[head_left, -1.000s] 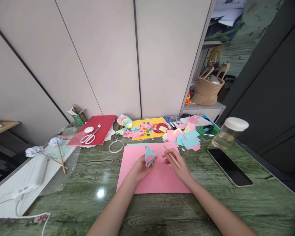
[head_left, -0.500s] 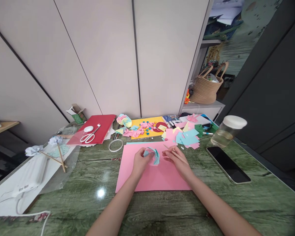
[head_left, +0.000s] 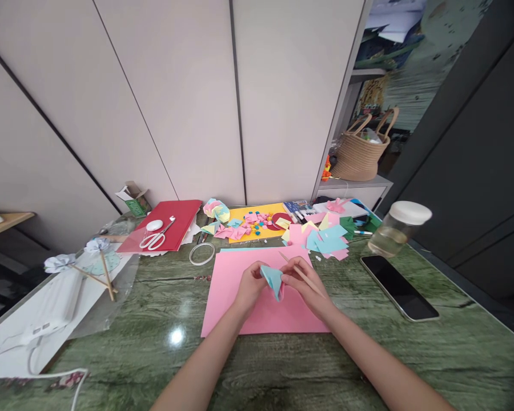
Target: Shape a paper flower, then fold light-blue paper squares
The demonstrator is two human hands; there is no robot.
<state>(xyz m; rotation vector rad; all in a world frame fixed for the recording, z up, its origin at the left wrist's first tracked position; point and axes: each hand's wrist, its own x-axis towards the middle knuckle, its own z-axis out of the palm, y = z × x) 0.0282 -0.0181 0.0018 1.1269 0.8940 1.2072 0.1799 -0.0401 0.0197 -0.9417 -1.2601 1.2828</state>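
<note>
Above a large pink sheet (head_left: 227,308) I hold a small folded paper piece (head_left: 274,279), light blue outside with some pink at its lower edge. My left hand (head_left: 252,285) pinches it from the left. My right hand (head_left: 306,282) grips a thin pale wooden stick (head_left: 306,276) that lies slantwise across it, its tip pointing up and left. The fingertips of that same hand also touch the right side of the folded paper. How the paper is folded underneath is hidden.
Behind the sheet lie loose coloured papers (head_left: 329,240) and a yellow sheet (head_left: 235,237) with small paper bits. Scissors (head_left: 156,237) rest on a red folder (head_left: 180,214) at left, beside a tape ring (head_left: 202,254). A phone (head_left: 398,287) and a lidded jar (head_left: 394,234) stand right.
The folded paper has been turned and tilted, showing its light blue side. My right hand has come left to touch it, with the stick still held.
</note>
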